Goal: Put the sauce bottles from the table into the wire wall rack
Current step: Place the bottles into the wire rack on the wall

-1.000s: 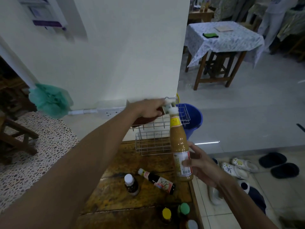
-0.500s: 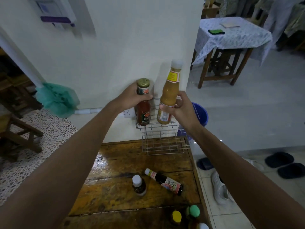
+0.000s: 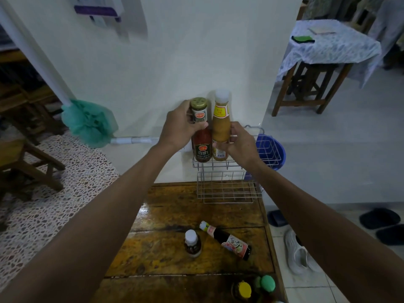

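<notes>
Both bottles have come down since the earlier frame and now stand upright, side by side and touching, at the left end of the wire rack's (image 3: 231, 167) upper shelf, against the wall at frame centre. Fingers of the left hand (image 3: 178, 130) grasp the neck of the red sauce bottle (image 3: 201, 145) just under its gold cap; fingers of the right hand (image 3: 239, 145) grasp the lower body of the orange sauce bottle (image 3: 220, 132), whose white cap stands higher than the gold one.

To the right of the right hand the upper shelf is bare wire as far as its right edge, which reaches past the wall corner — a blue bucket (image 3: 276, 152) shows through it there. Below, the lower shelf (image 3: 227, 191) holds nothing and its front edge overhangs the far end of the tabletop (image 3: 170, 248).

On the glossy wooden tabletop, lower centre, a small dark bottle (image 3: 192, 244) with a white cap stands upright; just to its right a dark labelled bottle (image 3: 227, 240) lies on its side, near the tabletop's right edge. At the bottom edge of the frame, yellow-capped (image 3: 244, 288) and green-capped (image 3: 267, 283) bottles are partly cut off.

A green mop head (image 3: 87, 123) leans on the wall at mid-left; shoes (image 3: 298, 252) lie on the tiled floor at lower right, and a cloth-covered table (image 3: 334, 44) stands at upper right.
</notes>
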The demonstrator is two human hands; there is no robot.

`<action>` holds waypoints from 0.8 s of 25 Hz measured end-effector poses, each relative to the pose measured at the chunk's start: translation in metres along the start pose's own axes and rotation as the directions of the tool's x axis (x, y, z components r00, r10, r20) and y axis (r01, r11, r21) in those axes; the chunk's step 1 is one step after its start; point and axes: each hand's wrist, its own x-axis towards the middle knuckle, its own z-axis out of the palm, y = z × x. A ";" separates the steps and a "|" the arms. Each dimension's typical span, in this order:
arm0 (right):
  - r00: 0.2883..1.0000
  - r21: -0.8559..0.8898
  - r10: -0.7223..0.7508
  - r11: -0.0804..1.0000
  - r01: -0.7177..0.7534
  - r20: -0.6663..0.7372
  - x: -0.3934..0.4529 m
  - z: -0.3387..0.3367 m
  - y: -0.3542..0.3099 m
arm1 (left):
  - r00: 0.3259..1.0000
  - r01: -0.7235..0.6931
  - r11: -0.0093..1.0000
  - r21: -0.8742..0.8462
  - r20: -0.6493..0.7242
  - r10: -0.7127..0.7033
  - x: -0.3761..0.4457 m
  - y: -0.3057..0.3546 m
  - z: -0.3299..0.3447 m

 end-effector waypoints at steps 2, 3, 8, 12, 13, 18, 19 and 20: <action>1.000 -0.032 -0.008 0.999 0.008 0.002 0.003 -0.001 0.001 | 0.999 -0.007 1.000 0.008 -0.042 0.007 -0.004 -0.001 0.007; 1.000 -0.043 -0.013 0.999 0.013 0.005 0.003 -0.001 0.002 | 0.998 -0.005 1.000 0.009 -0.059 0.006 -0.006 -0.001 0.009; 1.000 -0.055 -0.009 0.998 0.010 0.016 0.001 0.002 0.005 | 0.994 0.003 0.998 0.066 -0.108 0.004 -0.010 0.001 0.012; 0.994 0.050 0.043 0.998 -0.048 0.097 0.001 -0.004 0.011 | 0.995 0.097 0.986 0.137 0.005 -0.098 -0.021 -0.007 0.016; 0.991 0.074 0.053 0.995 -0.063 0.119 0.002 -0.005 0.012 | 0.994 0.099 0.978 0.186 0.015 -0.104 -0.024 -0.010 0.018; 0.983 0.027 0.050 0.998 -0.056 0.174 0.005 -0.010 0.023 | 0.996 0.068 0.891 0.449 -0.086 -0.032 -0.027 -0.016 0.021; 0.983 0.021 0.048 0.998 -0.052 0.178 0.006 -0.010 0.024 | 0.996 0.066 0.883 0.466 -0.089 -0.027 -0.028 -0.017 0.022; 0.982 0.012 0.051 0.998 -0.054 0.182 0.005 -0.010 0.024 | 0.995 0.066 0.877 0.475 -0.092 -0.025 -0.029 -0.018 0.023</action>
